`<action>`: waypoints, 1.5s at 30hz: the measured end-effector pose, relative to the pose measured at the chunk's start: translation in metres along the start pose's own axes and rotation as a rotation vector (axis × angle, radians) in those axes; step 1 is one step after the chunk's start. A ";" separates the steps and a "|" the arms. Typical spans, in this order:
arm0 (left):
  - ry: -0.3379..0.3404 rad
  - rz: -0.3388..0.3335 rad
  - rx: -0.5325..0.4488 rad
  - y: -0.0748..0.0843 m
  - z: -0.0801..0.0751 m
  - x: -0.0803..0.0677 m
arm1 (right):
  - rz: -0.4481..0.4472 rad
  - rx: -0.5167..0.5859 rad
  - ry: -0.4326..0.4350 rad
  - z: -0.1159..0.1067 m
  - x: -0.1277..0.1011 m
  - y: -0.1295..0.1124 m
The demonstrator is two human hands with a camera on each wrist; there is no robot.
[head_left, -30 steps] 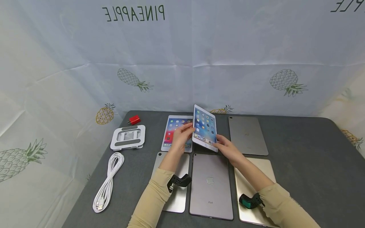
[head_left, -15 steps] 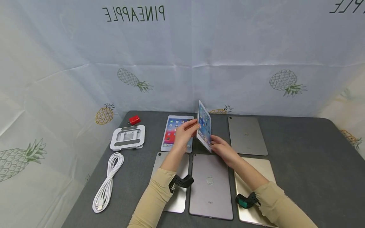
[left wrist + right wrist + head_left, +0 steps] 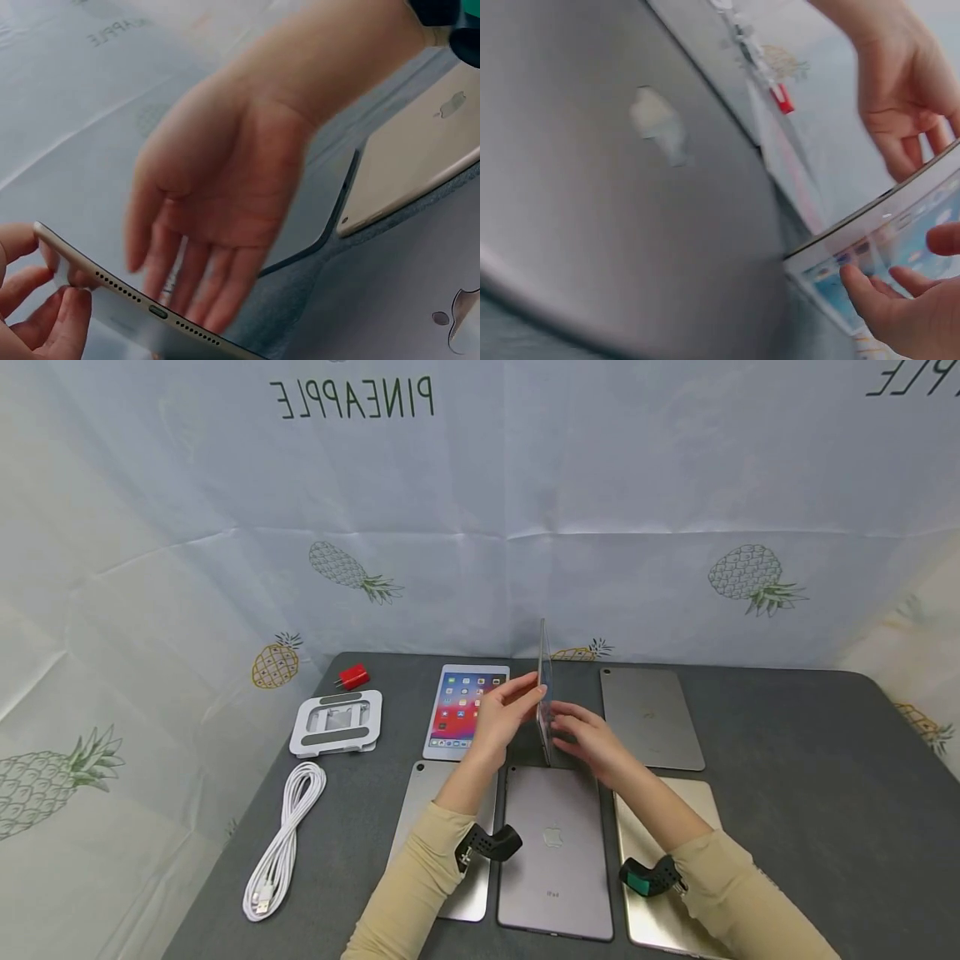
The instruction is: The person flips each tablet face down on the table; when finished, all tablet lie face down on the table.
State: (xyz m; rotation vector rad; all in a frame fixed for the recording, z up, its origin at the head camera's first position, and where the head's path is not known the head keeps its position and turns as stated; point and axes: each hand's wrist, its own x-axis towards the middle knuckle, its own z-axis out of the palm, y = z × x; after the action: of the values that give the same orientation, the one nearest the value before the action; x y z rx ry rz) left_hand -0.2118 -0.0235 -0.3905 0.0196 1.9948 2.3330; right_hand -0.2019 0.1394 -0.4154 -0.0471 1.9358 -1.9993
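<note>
A tablet stands edge-on to the head view, its lit screen turned to the right. My left hand pinches it by the edge between thumb and fingers. On the screen side, my right hand has loose, spread fingers close to the glass. The left wrist view shows the speaker holes and port along the tablet's lower edge, with the right palm facing it. In the right wrist view, app icons glow on the screen. A second lit tablet lies flat to the left.
A dark grey tablet lies face down at the right. Nearer me lie a silver tablet, a grey iPad and a gold tablet. At the left are a white stand, a red charger plug and a coiled white cable.
The held tablet has turned from facing me to edge-on and shifted right, with my left hand following. My right hand's fingers have come off its lower right edge.
</note>
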 end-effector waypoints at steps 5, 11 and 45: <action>-0.014 -0.024 -0.009 -0.002 0.002 -0.001 | -0.059 0.000 0.038 -0.001 0.002 -0.021; -0.028 -0.031 -0.051 -0.004 0.005 -0.002 | -0.128 -0.034 0.050 0.001 0.004 -0.040; -0.292 -0.142 0.418 -0.036 -0.001 -0.006 | -0.121 -0.085 0.139 -0.038 -0.020 -0.041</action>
State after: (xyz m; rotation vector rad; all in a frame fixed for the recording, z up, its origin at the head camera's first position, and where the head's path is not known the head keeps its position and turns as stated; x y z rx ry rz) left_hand -0.2039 -0.0195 -0.4260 0.2192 2.2010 1.6826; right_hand -0.2026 0.1814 -0.3738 -0.0490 2.1522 -2.0446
